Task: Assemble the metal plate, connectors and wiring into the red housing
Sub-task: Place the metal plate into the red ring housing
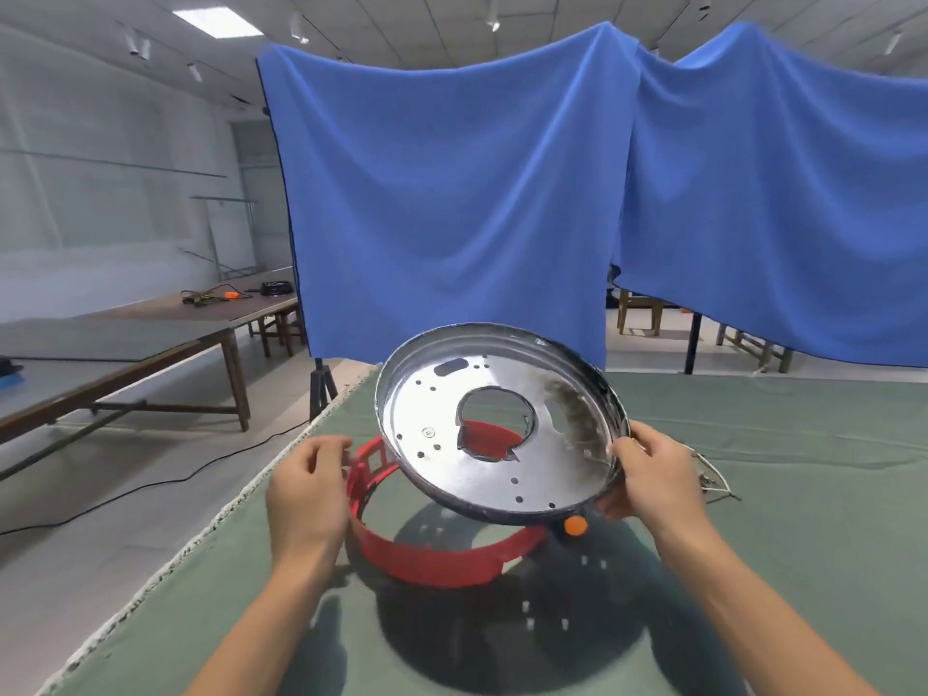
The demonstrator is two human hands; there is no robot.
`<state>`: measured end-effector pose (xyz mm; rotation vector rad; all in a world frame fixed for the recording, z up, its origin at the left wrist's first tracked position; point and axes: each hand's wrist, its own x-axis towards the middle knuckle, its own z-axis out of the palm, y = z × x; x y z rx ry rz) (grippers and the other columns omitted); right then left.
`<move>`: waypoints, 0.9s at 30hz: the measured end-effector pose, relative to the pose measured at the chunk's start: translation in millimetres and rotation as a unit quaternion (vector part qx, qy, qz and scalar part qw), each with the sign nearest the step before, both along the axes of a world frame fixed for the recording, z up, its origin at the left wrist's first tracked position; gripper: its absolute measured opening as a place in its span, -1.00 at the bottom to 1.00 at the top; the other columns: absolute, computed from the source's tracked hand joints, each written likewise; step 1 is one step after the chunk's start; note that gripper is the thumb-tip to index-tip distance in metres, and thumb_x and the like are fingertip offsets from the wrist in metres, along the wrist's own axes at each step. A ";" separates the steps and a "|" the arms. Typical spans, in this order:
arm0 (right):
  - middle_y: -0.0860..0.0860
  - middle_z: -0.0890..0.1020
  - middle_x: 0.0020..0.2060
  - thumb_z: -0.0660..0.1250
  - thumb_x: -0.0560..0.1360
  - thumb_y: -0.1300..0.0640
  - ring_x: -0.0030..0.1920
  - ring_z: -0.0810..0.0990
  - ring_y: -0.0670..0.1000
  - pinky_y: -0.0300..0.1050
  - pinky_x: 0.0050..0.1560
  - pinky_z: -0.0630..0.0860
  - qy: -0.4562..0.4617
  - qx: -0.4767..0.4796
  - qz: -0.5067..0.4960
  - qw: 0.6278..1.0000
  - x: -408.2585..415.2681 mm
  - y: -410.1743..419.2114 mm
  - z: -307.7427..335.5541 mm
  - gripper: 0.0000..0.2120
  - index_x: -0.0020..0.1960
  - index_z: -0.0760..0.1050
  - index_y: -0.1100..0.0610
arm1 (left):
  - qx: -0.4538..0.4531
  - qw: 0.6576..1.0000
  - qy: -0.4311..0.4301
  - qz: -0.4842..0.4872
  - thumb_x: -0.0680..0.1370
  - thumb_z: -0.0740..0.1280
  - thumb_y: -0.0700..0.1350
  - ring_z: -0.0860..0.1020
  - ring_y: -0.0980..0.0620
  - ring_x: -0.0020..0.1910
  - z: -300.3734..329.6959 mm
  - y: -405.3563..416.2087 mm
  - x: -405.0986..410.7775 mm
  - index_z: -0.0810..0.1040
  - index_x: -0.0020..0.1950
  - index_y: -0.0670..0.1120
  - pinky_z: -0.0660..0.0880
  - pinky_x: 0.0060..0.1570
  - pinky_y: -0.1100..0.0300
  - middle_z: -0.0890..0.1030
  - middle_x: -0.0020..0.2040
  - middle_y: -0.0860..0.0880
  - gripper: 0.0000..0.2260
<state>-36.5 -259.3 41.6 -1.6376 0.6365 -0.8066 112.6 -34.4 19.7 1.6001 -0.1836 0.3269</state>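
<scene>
A round metal plate (482, 459) with a centre hole and several small holes hangs tilted above the table, its inner face toward me. My right hand (648, 474) grips its right rim. Under it the red ring housing (432, 560) rests on the green cloth, with an orange knob (575, 525) at its right side. My left hand (309, 494) grips the housing's left wall, where there are square cut-outs. White wiring (713, 474) lies on the cloth just right of my right hand, partly hidden by it.
The green-covered table (778, 570) has its left edge running diagonally from the near left to the far middle. Blue cloth (502, 193) hangs behind it on stands. Long wooden tables (150, 344) stand to the left, with a cable on the floor.
</scene>
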 end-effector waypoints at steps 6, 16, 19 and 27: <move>-0.05 0.44 -0.65 0.16 0.48 0.27 -0.59 0.45 0.09 -0.07 -0.46 0.44 0.033 -0.105 -0.016 0.994 45.7 -10.0 -10.6 -0.76 -0.30 0.50 0.13 | 0.213 0.970 0.110 -0.031 0.55 0.26 -0.15 0.55 -0.12 0.00 -27.8 7.7 49.1 0.55 0.13 -0.16 0.48 0.08 0.04 0.60 0.02 -0.12 -0.81; -0.13 0.48 -0.61 0.18 0.47 0.24 -0.59 0.33 -0.09 -0.14 -0.44 0.26 0.068 -0.172 0.015 0.983 75.7 -37.0 -28.9 -0.71 -0.31 0.53 -0.05 | 0.168 0.977 0.062 -0.119 0.52 0.36 -0.18 0.52 0.29 -0.48 -34.7 1.6 64.7 0.65 -0.34 0.01 0.40 -0.46 0.45 0.66 -0.40 0.09 -0.76; -0.12 0.42 -0.64 0.20 0.46 0.29 -0.48 0.31 0.01 -0.11 -0.43 0.24 0.072 -0.159 0.010 0.985 69.3 -28.9 -27.7 -0.68 -0.41 0.46 0.04 | 0.153 0.979 0.068 -0.116 0.54 0.31 -0.17 0.49 0.11 -0.40 -34.1 5.3 54.8 0.65 -0.32 -0.10 0.41 -0.30 0.22 0.63 -0.39 -0.03 -0.74; -0.09 0.43 -0.61 0.19 0.50 0.21 -0.54 0.30 -0.10 -0.07 -0.38 0.29 0.059 -0.198 0.018 0.978 55.2 -14.7 -30.2 -0.61 -0.37 0.49 -0.20 | -0.072 0.969 0.189 -0.144 0.58 0.10 0.23 0.64 0.01 -0.25 -19.9 6.3 27.9 0.66 -0.09 -0.09 0.50 -0.22 0.14 0.71 -0.19 -0.05 -0.51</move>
